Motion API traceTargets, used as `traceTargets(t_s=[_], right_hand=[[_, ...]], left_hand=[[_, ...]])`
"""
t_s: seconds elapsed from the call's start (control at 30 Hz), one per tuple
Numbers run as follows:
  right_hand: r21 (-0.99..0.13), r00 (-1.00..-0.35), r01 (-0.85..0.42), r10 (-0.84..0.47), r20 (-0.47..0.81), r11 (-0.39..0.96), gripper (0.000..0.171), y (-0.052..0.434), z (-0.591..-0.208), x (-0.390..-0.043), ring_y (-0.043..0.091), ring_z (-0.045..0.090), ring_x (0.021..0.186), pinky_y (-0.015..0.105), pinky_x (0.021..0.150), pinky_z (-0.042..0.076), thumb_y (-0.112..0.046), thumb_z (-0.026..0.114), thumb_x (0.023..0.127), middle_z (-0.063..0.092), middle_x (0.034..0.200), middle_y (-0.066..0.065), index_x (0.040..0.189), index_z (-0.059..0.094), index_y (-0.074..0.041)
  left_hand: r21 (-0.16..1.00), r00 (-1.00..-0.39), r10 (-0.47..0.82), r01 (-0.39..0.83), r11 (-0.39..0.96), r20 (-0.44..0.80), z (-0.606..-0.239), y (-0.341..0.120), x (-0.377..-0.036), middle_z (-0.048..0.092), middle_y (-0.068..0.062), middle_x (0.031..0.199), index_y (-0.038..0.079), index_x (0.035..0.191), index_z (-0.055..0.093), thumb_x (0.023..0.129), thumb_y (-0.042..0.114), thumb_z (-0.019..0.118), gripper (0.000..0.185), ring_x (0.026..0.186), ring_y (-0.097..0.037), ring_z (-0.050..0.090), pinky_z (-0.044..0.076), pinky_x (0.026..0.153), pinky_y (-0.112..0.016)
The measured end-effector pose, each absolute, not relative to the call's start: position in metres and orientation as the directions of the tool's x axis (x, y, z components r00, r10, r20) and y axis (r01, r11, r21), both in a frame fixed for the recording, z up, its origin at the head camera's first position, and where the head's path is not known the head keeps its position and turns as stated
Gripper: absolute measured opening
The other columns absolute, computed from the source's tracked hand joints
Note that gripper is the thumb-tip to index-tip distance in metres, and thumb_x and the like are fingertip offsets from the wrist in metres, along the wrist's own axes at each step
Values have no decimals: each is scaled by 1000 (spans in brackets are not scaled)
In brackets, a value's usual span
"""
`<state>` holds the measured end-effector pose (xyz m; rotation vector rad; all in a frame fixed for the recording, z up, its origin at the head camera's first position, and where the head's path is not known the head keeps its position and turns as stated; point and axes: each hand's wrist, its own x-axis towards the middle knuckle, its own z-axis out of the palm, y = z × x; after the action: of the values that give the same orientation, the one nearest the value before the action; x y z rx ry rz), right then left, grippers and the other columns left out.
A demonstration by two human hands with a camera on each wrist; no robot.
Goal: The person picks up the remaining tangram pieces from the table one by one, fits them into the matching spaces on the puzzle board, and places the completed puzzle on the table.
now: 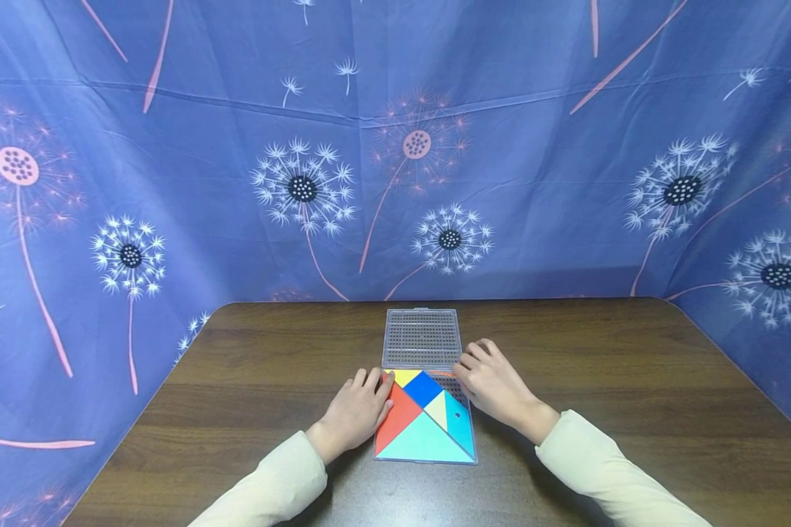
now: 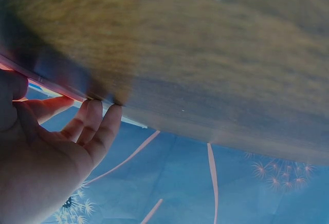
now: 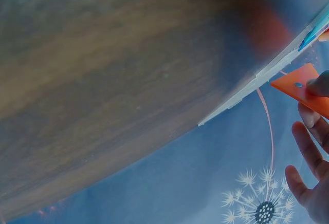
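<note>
A plastic case (image 1: 476, 461) lies opened flat in the head view, with tangram pieces in its near half. These are a large red triangle (image 1: 398, 419), a large mint triangle (image 1: 425, 439), a blue square (image 1: 424, 389), a yellow piece (image 1: 405, 376), a pale yellow triangle (image 1: 439, 410) and a turquoise piece (image 1: 460, 424). Dark grid shows at its upper right. There, my right hand (image 1: 496, 382) pinches an orange tangram piece (image 3: 297, 84), which carries a small round silver spot. My left hand (image 1: 356, 408) rests along the case's left edge, fingertips touching it.
The gridded lid (image 1: 422, 338) of the case lies flat behind the pieces. Everything sits on a brown wooden table (image 1: 270, 380). A blue cloth (image 1: 540, 183) with dandelion prints hangs behind and beside the table.
</note>
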<state>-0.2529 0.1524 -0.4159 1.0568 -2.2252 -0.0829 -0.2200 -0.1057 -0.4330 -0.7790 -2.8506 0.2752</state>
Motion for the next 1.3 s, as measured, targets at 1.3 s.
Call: traceTargets(t_s=[1.3], right_hand=[[332,-496,-663,-726,476,671,8,143,-419,-258,19,54,81,40,85,41,-16,72,75,66,77,-1,78,65,-14]], left_hand=[[-232,-838,528,490,840,138,-435,-107,-221,49,-9,119,13,134,47,93,41,44,49,98,-22,45,47,79,-33]])
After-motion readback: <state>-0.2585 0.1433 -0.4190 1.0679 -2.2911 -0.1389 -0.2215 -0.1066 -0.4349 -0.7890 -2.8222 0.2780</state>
